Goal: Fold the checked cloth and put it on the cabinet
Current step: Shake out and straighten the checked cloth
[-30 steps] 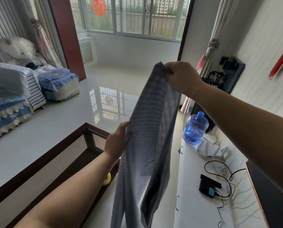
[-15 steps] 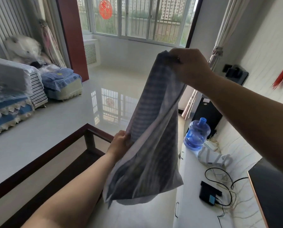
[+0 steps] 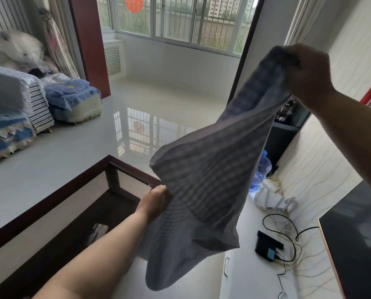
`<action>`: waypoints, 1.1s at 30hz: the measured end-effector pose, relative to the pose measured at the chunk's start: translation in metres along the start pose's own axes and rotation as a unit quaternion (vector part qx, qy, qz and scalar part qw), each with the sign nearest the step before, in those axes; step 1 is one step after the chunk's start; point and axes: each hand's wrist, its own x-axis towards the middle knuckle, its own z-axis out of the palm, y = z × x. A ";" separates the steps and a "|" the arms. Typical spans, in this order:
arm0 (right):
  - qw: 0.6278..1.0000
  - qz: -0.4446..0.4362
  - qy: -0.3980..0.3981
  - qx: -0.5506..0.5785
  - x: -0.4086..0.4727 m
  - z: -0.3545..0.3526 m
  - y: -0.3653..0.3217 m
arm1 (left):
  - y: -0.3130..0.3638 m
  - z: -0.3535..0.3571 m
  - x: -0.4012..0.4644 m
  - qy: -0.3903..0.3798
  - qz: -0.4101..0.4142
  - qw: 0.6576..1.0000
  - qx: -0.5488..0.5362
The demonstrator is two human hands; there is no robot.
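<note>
Both hands hold checked cloth (image 3: 210, 180) diagonally, upper-right to lower-left.

The cloth (image 3: 208, 180) is hanging in the air, a thin grey-blue fabric with a faint check of darker stripes (the pattern is showing most clearly across its middle). It is stretching on a slant from a bunched corner up high at the right down to a lower edge at the left, with a loose flap drooping below and a pointed corner sticking out to the right. It is sagging in soft folds, not yet folded flat. The cabinet (image 3: 245, 244) is standing below and to the right, a long white top with the cloth partly covering its near end from view.
</note>
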 end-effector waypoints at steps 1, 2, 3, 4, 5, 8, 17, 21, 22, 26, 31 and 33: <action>1.000 0.005 -0.003 -0.011 -0.001 -0.002 0.006 | 0.000 0.000 -0.002 0.023 0.050 0.998 0.002; 1.000 0.010 -0.006 -0.022 -0.002 -0.003 0.012 | 0.004 -0.005 -0.006 0.032 0.066 0.997 0.011; 0.999 0.017 -0.011 -0.031 -0.004 -0.004 0.018 | -0.003 -0.002 -0.006 0.039 0.074 0.996 0.011; 0.999 0.027 -0.017 -0.037 -0.006 -0.004 0.023 | -0.002 -0.004 -0.009 0.056 0.084 0.995 0.007; 0.998 0.044 -0.026 -0.038 -0.009 -0.004 0.029 | -0.005 -0.004 -0.007 0.062 0.077 0.995 0.004; 0.993 0.101 -0.044 -0.032 -0.018 -0.001 0.040 | -0.006 -0.014 -0.007 0.046 0.094 0.994 0.029; 0.981 0.182 -0.062 0.020 -0.026 0.014 0.050 | -0.029 -0.019 -0.013 0.029 0.091 0.995 0.010; 0.957 0.272 -0.049 0.084 -0.040 0.010 0.070 | -0.028 -0.041 -0.002 0.037 0.073 0.997 0.005; 0.948 0.295 -0.043 0.110 -0.045 0.010 0.073 | -0.024 -0.048 0.003 0.015 0.040 0.999 0.006; 0.910 0.359 -0.073 0.195 -0.069 0.013 0.076 | -0.025 -0.075 0.026 -0.106 -0.002 0.992 0.066; 0.861 0.437 -0.110 0.236 -0.117 0.010 0.107 | -0.013 -0.114 0.052 -0.062 -0.040 0.997 0.022; 0.845 0.466 -0.137 0.225 -0.145 0.007 0.121 | 0.002 -0.131 0.061 -0.040 -0.043 0.998 0.000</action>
